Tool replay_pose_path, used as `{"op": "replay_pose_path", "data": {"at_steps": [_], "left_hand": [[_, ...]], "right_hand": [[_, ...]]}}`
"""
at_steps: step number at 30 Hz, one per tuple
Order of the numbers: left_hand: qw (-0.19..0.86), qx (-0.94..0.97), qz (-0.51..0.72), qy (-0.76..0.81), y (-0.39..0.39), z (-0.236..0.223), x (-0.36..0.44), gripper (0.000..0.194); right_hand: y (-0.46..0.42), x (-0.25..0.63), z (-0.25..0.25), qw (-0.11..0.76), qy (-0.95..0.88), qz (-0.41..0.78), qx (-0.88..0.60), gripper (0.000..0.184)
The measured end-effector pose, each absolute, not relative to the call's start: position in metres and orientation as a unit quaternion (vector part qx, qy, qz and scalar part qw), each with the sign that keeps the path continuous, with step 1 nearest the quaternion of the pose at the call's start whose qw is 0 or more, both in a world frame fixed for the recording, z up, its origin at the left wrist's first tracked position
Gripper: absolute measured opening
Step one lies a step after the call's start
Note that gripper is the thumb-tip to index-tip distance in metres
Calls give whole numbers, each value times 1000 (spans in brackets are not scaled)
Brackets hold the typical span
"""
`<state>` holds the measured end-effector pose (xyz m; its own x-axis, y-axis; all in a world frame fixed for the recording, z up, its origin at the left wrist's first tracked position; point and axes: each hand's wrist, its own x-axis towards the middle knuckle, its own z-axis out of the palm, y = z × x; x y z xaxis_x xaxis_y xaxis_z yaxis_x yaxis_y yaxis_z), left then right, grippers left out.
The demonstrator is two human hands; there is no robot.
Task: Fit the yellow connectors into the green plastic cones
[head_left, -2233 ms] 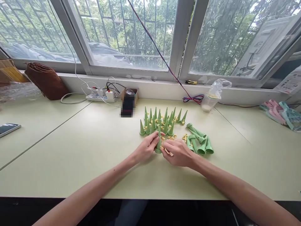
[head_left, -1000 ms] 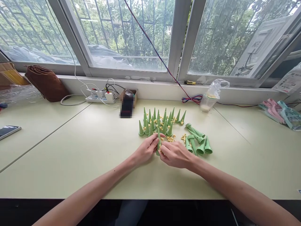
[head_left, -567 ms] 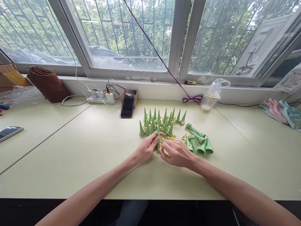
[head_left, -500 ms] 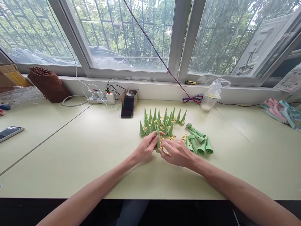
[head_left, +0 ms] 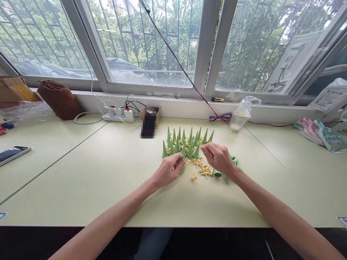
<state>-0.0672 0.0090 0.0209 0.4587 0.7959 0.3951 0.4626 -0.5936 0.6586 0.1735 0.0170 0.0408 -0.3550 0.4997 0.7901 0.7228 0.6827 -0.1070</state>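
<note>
My left hand point(head_left: 170, 169) is closed around a green cone point(head_left: 183, 153), which stands upright at the near edge of a cluster of similar cones point(head_left: 190, 148). Small yellow pegs lie among their bases. To the right, my right hand point(head_left: 218, 157) hangs over the table with its fingers loosely bent, and nothing shows in them. Below its fingers is a pile of loose yellow pegs point(head_left: 206, 170). One yellow peg point(head_left: 194, 178) lies apart, nearer to me. Several loose green cones point(head_left: 217, 173) lie on their sides, partly hidden behind my right hand and wrist.
Along the back stand a power strip point(head_left: 119, 117), a small box point(head_left: 155, 112) and a bagged plastic cup point(head_left: 238, 121). A brown pouch point(head_left: 59, 99) and a phone point(head_left: 15, 155) are on the left. Pink and teal packets point(head_left: 325, 133) lie at the far right.
My right hand has come away from the cone in my left hand and moved right and up. The pegs it covered now show. My left hand still grips its cone.
</note>
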Motion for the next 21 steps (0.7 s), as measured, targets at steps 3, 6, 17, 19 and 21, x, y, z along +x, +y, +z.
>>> {"op": "replay_pose_path", "data": {"at_steps": [3,6,17,19,21], "left_hand": [[213,831,335,390,11,20,-67,18],[226,834,319,389,12,24,-70,16],[271,838,277,384,10,35,-76,12],[275,837,276,384,11,35,-77,12],[284,835,275,383,11,35,-77,12]], "right_hand": [[17,179,39,391,-826,-141,-380,32],[12,178,35,372,-836,-126,-384,30],[-11,163,26,243,-898,19,-368,17],[-13,161,26,222,-905,29,-361,15],[-15,159,28,205,-911,37,-355,15]]}}
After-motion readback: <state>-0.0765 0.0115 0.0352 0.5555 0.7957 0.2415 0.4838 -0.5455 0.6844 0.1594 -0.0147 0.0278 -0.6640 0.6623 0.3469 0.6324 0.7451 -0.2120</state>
